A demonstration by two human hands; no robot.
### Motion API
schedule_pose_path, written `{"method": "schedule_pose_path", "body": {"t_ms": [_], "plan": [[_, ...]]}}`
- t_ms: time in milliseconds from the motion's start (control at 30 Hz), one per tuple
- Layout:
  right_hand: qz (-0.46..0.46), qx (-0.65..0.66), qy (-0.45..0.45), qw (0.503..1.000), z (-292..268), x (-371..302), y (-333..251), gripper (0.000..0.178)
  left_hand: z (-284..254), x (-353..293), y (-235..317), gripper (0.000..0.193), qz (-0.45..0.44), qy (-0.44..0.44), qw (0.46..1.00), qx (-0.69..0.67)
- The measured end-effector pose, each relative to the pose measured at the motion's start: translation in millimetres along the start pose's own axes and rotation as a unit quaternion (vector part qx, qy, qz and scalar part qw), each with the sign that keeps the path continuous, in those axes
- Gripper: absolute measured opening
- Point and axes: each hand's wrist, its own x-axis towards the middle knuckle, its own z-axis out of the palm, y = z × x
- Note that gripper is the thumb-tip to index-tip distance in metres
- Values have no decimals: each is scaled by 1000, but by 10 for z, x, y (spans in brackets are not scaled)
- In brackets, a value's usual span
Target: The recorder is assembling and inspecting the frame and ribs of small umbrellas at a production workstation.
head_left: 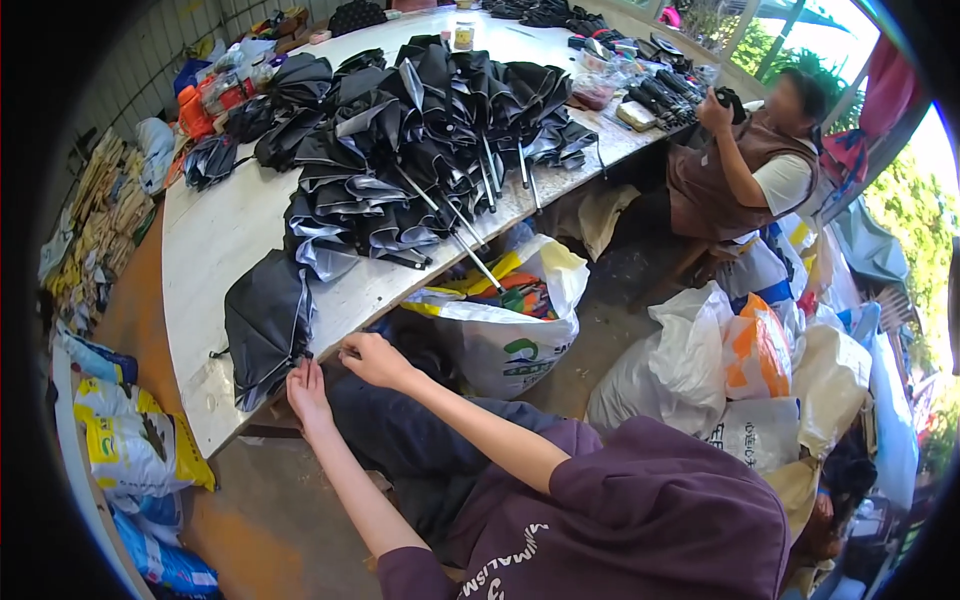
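A black folding umbrella (262, 315) with its canopy bunched lies at the near left edge of the white table. At its near corner, my left hand (309, 392) has its fingertips closed on the edge of the umbrella canopy. Just right of it, past the table edge, my right hand (374, 360) is raised with thumb and fingers pinched together. Whatever those fingers hold, if anything, is too small to make out. Beyond, a large heap of black umbrellas with silver linings (420, 150) covers the table, several metal shafts poking toward me.
The white table (205, 250) curves away ahead. Beneath its edge stands a white sack (510, 345) with colourful contents. A co-worker (740, 165) sits at the far right, holding a black item. Stuffed sacks (680, 360) crowd the right floor; yellow-and-white bags (140, 435) lie at left.
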Motion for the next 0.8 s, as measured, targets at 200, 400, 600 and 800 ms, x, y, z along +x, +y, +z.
{"method": "schedule_pose_path", "body": {"t_ms": [200, 400, 600, 800], "plan": [[21, -3, 52, 998, -176, -127, 173, 20, 695, -194, -255, 49, -119, 113, 979, -122], [4, 36, 17, 999, -150, -189, 30, 18, 431, 57, -371, 23, 19, 135, 991, 14], [69, 118, -31, 990, -370, -361, 109, 12, 574, -405, -313, 20, 71, 136, 968, 200], [31, 98, -20, 995, -300, -381, 188, 20, 895, -1465, -486, 26, 168, 102, 896, 399]]}}
